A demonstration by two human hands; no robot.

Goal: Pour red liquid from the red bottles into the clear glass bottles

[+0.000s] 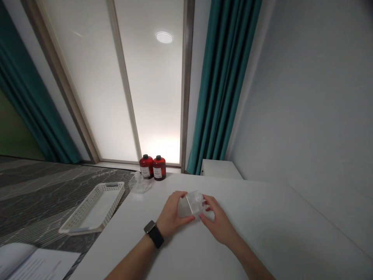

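Note:
A clear, see-through plastic bottle (185,207) lies tilted between my hands, low over the white table. My left hand (171,215), with a black watch on its wrist, wraps round the bottle's body, thumb in front. At the opposite end, the curled fingers and thumb of my right hand (218,222) grip round the bottle's clear top. The exact shape of that top is hard to make out. Another clear bottle with a pump-like top (142,183) lies at the table's far left corner. Beside it stand two red bottles (146,166) with black caps and white labels.
The white table (204,256) reaches to the wall on the right. Left of it, lower down, are a white perforated basket (109,208) and an open book or booklet (43,264). A white cabinet (221,169) stands behind the far edge, near teal curtains (224,77).

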